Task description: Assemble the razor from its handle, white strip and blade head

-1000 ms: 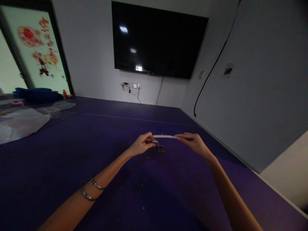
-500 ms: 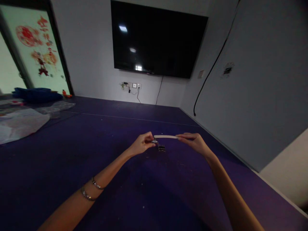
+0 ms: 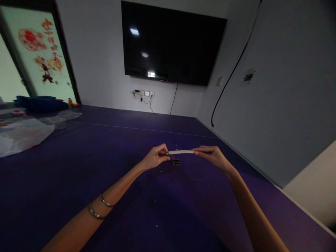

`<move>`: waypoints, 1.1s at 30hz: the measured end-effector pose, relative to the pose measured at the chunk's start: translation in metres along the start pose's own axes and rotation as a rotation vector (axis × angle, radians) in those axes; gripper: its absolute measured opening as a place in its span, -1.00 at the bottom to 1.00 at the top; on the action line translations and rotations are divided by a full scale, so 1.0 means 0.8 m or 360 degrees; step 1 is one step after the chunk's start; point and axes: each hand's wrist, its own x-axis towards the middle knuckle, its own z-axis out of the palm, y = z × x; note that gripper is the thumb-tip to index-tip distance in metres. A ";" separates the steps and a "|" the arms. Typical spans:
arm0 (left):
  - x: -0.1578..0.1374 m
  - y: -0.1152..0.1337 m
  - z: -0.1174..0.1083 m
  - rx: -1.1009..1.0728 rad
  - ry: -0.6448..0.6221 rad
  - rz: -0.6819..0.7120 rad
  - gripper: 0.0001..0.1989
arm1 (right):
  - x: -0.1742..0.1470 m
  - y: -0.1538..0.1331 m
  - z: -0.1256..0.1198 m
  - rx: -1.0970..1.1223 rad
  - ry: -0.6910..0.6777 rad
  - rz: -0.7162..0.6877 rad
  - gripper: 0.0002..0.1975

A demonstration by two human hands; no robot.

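left hand: the left hand [image 3: 156, 156] held a small metal piece [image 3: 167, 154] in a narrow pinch between thumb and fingers, which hid much of it.
right hand: the right hand [image 3: 211, 154] pinched one end of a pale strip [image 3: 181, 152] in a close grip.
pale strip: it spanned the gap between the hands above the purple surface [image 3: 118, 150], bowed slightly upward. its left end lay at the metal piece, by the left fingertips; whether the two were joined could not be told.
dark part: a small dark part [image 3: 176, 161] showed just below the strip, near the left hand; whether it hung or rested was unclear.
step in hand: judging by the pose, the strip's left end was being lined up with the metal piece.
next move: it seemed to call for a steady left pinch and a small, careful adjustment from the right, since a bowed strip could spring aside.
surroundings: a white sheet [image 3: 23, 134] lay well apart to the left, and a dark screen [image 3: 173, 42] hung beyond.
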 end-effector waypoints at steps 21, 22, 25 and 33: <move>-0.001 0.002 0.003 -0.0036 -0.0006 0.0006 -0.78 | 0.000 0.010 -0.003 0.0024 -0.0023 0.0032 -0.71; -0.001 0.002 0.003 -0.0010 0.0004 0.0004 -0.78 | 0.000 0.009 -0.003 0.0031 -0.0067 0.0016 -0.72; -0.001 0.003 0.003 -0.0002 0.0014 -0.0004 -0.78 | 0.000 0.007 -0.002 0.0025 -0.0053 0.0012 -0.71; 0.000 0.001 0.003 0.0007 0.0027 -0.0058 -0.78 | -0.001 0.009 -0.004 0.0053 -0.0131 0.0035 -0.71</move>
